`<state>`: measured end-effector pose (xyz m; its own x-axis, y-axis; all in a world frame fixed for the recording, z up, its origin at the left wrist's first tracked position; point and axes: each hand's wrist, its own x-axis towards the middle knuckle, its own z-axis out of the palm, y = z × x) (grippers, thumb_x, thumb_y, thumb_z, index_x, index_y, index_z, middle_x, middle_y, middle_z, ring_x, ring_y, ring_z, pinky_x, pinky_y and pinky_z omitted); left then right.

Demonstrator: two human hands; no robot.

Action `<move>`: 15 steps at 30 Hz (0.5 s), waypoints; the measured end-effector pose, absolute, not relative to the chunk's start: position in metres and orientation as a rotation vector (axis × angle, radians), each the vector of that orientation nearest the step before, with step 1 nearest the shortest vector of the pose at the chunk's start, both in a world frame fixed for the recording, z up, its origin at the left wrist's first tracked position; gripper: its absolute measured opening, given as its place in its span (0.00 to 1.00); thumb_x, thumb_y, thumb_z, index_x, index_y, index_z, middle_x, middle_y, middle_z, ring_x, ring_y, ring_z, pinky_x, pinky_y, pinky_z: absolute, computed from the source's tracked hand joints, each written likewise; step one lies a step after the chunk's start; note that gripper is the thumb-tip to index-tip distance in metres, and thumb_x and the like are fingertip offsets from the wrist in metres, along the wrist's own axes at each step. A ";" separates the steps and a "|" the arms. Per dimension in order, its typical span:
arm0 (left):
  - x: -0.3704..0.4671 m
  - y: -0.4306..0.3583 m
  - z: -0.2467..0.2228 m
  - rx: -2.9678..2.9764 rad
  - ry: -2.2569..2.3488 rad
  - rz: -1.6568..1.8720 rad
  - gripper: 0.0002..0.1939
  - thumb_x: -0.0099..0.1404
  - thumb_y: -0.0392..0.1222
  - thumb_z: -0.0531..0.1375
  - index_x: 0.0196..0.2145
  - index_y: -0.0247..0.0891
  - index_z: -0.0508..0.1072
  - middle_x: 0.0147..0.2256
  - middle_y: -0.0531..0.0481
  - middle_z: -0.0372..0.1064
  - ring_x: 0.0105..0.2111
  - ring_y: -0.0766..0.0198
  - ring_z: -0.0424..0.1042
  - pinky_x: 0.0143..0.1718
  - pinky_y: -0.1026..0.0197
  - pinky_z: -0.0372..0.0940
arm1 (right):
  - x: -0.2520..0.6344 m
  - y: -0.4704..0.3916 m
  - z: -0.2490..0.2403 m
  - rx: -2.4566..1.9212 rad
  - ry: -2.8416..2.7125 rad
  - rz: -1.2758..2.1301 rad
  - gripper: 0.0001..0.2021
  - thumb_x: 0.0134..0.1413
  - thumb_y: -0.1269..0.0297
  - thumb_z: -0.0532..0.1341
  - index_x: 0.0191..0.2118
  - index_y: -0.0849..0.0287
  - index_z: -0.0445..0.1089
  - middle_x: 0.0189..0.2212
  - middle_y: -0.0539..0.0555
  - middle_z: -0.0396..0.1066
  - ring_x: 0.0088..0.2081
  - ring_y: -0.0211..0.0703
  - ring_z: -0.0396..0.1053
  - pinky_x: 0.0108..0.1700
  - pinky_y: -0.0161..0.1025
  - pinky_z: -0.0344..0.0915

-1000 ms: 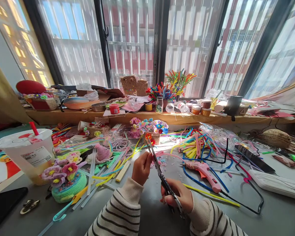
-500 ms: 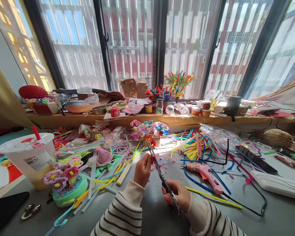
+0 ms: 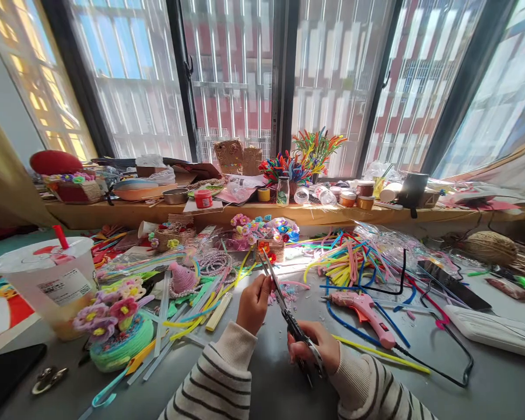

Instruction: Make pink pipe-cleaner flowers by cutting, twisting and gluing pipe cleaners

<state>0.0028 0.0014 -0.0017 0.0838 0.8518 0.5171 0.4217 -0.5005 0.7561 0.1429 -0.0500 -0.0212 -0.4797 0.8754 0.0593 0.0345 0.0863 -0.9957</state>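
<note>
My right hand (image 3: 317, 345) is wrapped round the handles of a pair of scissors (image 3: 292, 322). The blades point away from me, slightly parted. Close beside them, on the left, my left hand (image 3: 254, 303) is closed in a pinch; whatever its fingers hold is hidden. Just beyond the blades lie pink and pale blue fuzzy clippings (image 3: 284, 294) on the grey table. Further back stands a small box of fuzzy flowers (image 3: 276, 251), which the scissor tips overlap in view.
A pink glue gun (image 3: 365, 312) with a black cord lies right of my hands, by a pile of coloured pipe cleaners (image 3: 350, 262). On the left are a drink cup (image 3: 48, 291), a green flowered piece (image 3: 120, 344) and clear glue sticks (image 3: 163, 315). A cluttered windowsill (image 3: 236, 217) runs behind.
The scissors have opened a little, their blades and handles now further apart. My left hand stays pinched in nearly the same place. The whole view has shifted slightly.
</note>
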 end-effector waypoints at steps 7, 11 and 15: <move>0.003 0.001 0.000 1.998 1.251 1.387 0.14 0.58 0.44 0.44 0.18 0.37 0.55 0.16 0.56 0.52 0.18 0.70 0.54 0.20 0.66 0.51 | 0.141 -0.048 -0.015 -0.922 -1.669 1.507 0.22 0.28 0.43 0.56 0.19 0.60 0.55 0.14 0.48 0.57 0.18 0.35 0.58 0.23 0.35 0.56; 0.004 0.001 -0.001 1.962 1.265 1.393 0.14 0.58 0.44 0.44 0.18 0.37 0.56 0.16 0.55 0.53 0.18 0.70 0.55 0.21 0.66 0.51 | 0.139 -0.048 -0.016 -0.952 -1.665 1.478 0.21 0.26 0.45 0.58 0.17 0.60 0.55 0.12 0.47 0.57 0.17 0.34 0.57 0.20 0.33 0.54; 0.006 0.001 -0.002 1.904 1.242 1.434 0.14 0.58 0.45 0.44 0.18 0.37 0.56 0.16 0.56 0.52 0.18 0.70 0.53 0.20 0.67 0.51 | 0.138 -0.049 -0.018 -0.954 -1.636 1.452 0.20 0.26 0.48 0.60 0.17 0.60 0.56 0.12 0.47 0.58 0.16 0.34 0.58 0.20 0.32 0.54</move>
